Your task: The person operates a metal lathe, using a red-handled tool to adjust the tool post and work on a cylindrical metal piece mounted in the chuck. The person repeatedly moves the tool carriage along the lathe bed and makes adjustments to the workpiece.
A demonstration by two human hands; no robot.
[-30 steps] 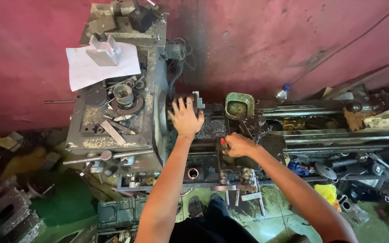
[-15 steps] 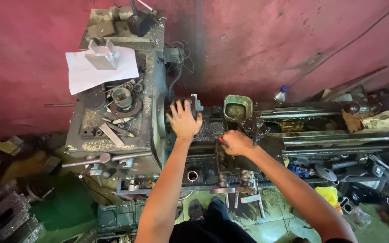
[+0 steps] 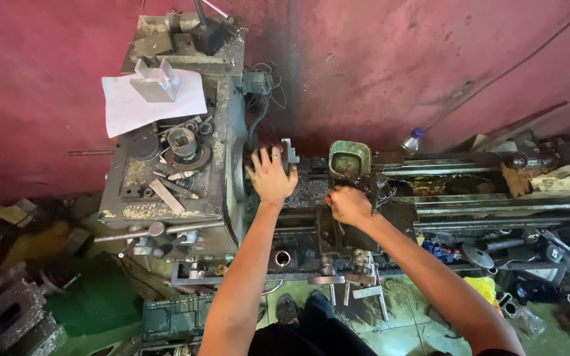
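Note:
I look down on an old grey metal lathe (image 3: 166,198). My left hand (image 3: 270,177) lies spread on the dark chuck (image 3: 285,155) next to the headstock, fingers apart and pressing on it. My right hand (image 3: 349,206) is closed around a small tool with a red tip (image 3: 328,198) at the carriage, just below a square green cup (image 3: 349,160). What the tool touches is hidden by the hand. My legs and dark shoes (image 3: 298,306) show below the machine.
A white sheet of paper (image 3: 150,105) under a metal block (image 3: 156,80) lies on the headstock, with rings and a flat bar nearby. A plastic bottle (image 3: 412,140) stands by the red wall. Scrap parts crowd the floor at left and right.
My left hand has stayed on the chuck with little shift. My right hand has moved slightly toward the green cup, still closed on the tool.

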